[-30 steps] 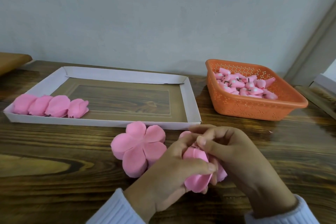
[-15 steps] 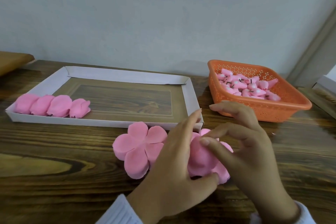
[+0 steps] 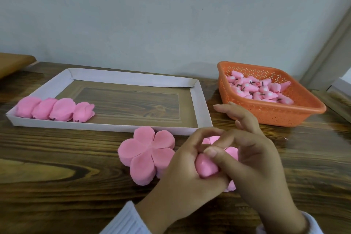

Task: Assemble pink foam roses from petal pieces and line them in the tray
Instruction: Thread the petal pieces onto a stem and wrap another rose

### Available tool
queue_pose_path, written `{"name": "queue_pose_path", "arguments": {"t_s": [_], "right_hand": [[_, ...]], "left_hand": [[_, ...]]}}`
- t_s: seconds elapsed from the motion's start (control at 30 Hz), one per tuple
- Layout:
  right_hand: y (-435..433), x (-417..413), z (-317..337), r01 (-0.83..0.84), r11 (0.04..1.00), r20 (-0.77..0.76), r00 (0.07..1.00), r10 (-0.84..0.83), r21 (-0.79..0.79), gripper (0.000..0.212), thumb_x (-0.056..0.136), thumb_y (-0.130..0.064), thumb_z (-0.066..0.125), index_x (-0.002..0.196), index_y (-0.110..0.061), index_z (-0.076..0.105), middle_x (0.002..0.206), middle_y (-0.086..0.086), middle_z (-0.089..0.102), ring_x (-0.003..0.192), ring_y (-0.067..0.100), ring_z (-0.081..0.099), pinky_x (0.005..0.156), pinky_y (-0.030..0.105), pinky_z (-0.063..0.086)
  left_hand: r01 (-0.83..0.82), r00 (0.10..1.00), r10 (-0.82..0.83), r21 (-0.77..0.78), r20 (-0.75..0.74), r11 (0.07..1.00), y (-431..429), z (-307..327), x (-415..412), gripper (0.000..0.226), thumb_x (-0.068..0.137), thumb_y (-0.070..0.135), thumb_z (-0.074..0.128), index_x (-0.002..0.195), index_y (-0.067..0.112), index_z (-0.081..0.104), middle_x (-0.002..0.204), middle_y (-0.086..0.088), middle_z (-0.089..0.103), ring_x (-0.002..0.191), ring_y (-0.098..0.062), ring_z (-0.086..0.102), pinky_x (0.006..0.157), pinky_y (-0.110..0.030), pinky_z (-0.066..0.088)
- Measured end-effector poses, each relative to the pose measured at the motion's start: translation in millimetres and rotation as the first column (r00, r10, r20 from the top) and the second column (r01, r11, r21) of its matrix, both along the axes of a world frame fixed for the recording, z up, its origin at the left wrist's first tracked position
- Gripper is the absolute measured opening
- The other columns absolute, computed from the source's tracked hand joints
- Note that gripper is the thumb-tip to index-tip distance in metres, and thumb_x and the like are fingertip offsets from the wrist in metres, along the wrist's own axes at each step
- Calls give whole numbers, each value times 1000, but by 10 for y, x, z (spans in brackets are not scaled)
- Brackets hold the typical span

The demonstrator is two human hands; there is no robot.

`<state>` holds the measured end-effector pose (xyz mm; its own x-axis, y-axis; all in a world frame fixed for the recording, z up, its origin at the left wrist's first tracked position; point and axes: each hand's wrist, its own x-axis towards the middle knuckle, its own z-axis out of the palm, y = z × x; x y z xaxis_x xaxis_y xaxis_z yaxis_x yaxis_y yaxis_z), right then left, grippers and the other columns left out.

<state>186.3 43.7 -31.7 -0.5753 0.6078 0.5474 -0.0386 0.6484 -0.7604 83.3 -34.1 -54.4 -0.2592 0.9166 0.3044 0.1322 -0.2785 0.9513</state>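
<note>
My left hand [image 3: 182,173] and my right hand [image 3: 254,159] meet over a half-formed pink foam rose [image 3: 206,165] just above the table, in front of the tray. The left fingers curl around its petals. The right thumb and forefinger pinch the top, with the other right fingers spread toward the basket. A stack of flat five-petal pink pieces [image 3: 146,155] lies just left of my hands. Several finished roses [image 3: 55,109] sit in a row at the front left of the white cardboard tray [image 3: 201,100].
An orange perforated basket [image 3: 303,114] with several pink bud cores stands at the back right. A brown object [image 3: 13,62] pokes in at the far left edge. The wall runs close behind the wooden table [image 3: 57,186].
My left fingers, stretched out half a second ago, have curled around the rose. My right thumb has pressed onto its top, and the petals are folded more tightly together.
</note>
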Motion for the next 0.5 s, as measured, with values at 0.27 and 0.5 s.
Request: {"name": "queue_pose_path", "arguments": {"t_s": [0.27, 0.5], "right_hand": [[-28, -43, -65, 114, 992, -62, 991, -118, -62, 13, 70, -43, 65, 70, -31, 69, 115, -20, 61, 120, 11, 55, 95, 18, 40], [-42, -86, -102, 114, 975, -26, 992, -121, -193, 15, 72, -44, 71, 78, -30, 71, 107, -21, 68, 111, 1, 61, 92, 17, 45]], "left_hand": [[70, 997, -63, -145, 54, 987, 22, 10, -36, 29, 73, 24, 63, 97, 39, 64, 65, 7, 63, 52, -8, 59, 53, -21, 48], [120, 992, -106, -231, 72, 965, 10, 18, -86, 24, 77, 19, 66, 87, 40, 67, 64, 14, 65, 55, -1, 59, 48, -14, 42]]}}
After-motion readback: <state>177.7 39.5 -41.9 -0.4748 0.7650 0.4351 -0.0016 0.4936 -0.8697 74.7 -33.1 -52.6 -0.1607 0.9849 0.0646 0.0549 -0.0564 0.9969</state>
